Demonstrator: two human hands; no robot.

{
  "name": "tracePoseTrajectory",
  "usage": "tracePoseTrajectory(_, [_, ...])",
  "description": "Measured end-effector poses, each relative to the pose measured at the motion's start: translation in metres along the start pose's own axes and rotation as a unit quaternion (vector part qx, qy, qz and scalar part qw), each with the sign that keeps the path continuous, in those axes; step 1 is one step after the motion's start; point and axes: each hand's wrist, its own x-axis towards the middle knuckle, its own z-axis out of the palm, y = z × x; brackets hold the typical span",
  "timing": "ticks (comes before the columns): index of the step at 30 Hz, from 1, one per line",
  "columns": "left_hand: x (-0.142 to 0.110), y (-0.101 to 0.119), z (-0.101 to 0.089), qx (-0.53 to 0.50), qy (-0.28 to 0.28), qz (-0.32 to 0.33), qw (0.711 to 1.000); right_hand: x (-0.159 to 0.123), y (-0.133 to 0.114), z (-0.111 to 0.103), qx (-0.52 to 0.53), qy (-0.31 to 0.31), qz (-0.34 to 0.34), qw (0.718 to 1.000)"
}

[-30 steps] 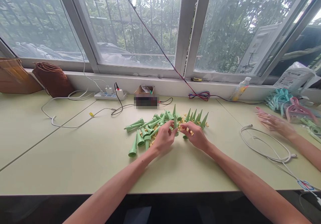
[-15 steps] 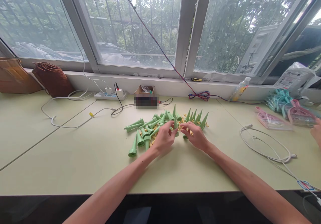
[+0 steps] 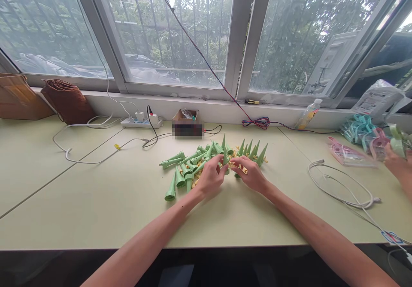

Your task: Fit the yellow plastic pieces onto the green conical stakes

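Note:
A heap of green plastic cones (image 3: pixel 193 162) lies on the pale table (image 3: pixel 96 192), mixed with small yellow bits (image 3: pixel 232 164). Some cones stand upright at the back right of the heap. My left hand (image 3: pixel 210 177) and my right hand (image 3: pixel 252 174) rest at the front of the heap, fingertips almost meeting. Both have their fingers curled in a pinch over a small green and yellow piece between them. What exactly each hand grips is too small to name.
A white cable (image 3: pixel 341 184) loops on the table at right. Another person's hand (image 3: pixel 397 162) is at the far right among pink and teal plastic items (image 3: pixel 363 137). A power strip (image 3: pixel 141 122), a small box (image 3: pixel 186 124) and a brown bag (image 3: pixel 67 100) line the windowsill side.
My hands have stayed nearly still at the heap. The other person's hand drew back off the table at right, then came in again at the far right edge holding a light green item.

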Motion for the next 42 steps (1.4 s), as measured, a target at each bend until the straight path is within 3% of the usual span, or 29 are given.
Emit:
tracePoseTrajectory(8, [-0.0004,0.0012,-0.0005,0.007,0.0,0.005,1.0,0.0028,-0.0036,-0.0021,-0.005,0.003,-0.032,0.999])
tracePoseTrajectory(16, [-0.0008,-0.0008,0.0005,0.006,-0.001,0.004,1.0,0.0008,-0.0021,-0.0013,-0.008,-0.003,0.001,1.0])
tracePoseTrajectory(22, [-0.0005,-0.0021,0.0012,0.01,0.002,0.013,1.0,0.0024,-0.0025,-0.0013,0.003,0.012,-0.03,0.999])
tracePoseTrajectory(28, [-0.0005,-0.0023,0.001,0.01,0.001,0.014,1.0,0.0005,0.0003,-0.0001,0.004,0.01,-0.017,1.0])
tracePoseTrajectory(42, [0.0008,-0.0023,-0.0018,-0.017,-0.041,0.044,0.998,0.0021,-0.0017,-0.0025,0.015,0.008,-0.012,1.0])
